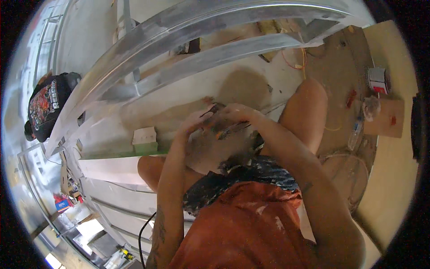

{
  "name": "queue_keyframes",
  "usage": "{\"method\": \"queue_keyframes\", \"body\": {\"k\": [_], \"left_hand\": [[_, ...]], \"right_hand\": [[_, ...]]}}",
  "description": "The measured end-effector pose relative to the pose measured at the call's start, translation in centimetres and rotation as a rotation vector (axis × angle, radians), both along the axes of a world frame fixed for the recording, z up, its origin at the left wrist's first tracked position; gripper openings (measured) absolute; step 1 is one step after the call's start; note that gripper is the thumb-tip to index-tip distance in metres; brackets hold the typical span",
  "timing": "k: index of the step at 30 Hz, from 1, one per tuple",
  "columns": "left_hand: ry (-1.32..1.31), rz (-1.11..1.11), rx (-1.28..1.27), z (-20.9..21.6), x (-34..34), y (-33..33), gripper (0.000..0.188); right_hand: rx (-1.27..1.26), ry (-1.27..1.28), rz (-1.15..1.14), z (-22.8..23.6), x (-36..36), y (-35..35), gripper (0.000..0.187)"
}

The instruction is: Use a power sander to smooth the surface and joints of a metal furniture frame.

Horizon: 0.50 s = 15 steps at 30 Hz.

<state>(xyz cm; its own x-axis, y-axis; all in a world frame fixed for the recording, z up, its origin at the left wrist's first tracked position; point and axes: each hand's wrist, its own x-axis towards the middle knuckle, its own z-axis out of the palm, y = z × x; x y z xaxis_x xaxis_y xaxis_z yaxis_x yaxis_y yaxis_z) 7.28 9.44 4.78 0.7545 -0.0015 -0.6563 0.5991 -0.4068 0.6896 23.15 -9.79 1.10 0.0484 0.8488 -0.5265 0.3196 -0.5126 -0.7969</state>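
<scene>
Meeting in front of the orange shirt (242,219), the left hand (195,122) and the right hand (240,113) hold a dark item (217,108) between them, over the gap between the bent legs (305,114). Both look closed on it, fingers curled in from either side, though blur and shadow hide just where each fingertip presses. It looks blackish and uneven, with a small spot of orange showing below the fingers; its full outline is covered, so its kind cannot be told. Judging by how it hangs clear of the lap in the hands alone, it should be fairly light and easy to turn — probably stiff rather than soft, since no sag shows. Whether it is fragile cannot be told. The fingers look dusted with something pale, which might make a smooth surface slippery — a hold at both ends, thumbs and fingers opposed, would likely be the steadiest.
</scene>
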Motion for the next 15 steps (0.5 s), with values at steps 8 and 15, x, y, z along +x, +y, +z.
{"method": "queue_keyframes", "body": {"k": [8, 15], "left_hand": [[-0.401, -0.001, 0.177, -3.1, -2.7, -0.7, 0.05], [-0.155, 0.758, -0.832, 8.7, -1.5, -3.9, 0.053]], "right_hand": [[0.268, -0.083, -0.158, 3.6, 0.1, 0.7, 0.047], [0.065, -0.208, 0.006, 0.5, 1.8, 1.2, 0.051]]}}
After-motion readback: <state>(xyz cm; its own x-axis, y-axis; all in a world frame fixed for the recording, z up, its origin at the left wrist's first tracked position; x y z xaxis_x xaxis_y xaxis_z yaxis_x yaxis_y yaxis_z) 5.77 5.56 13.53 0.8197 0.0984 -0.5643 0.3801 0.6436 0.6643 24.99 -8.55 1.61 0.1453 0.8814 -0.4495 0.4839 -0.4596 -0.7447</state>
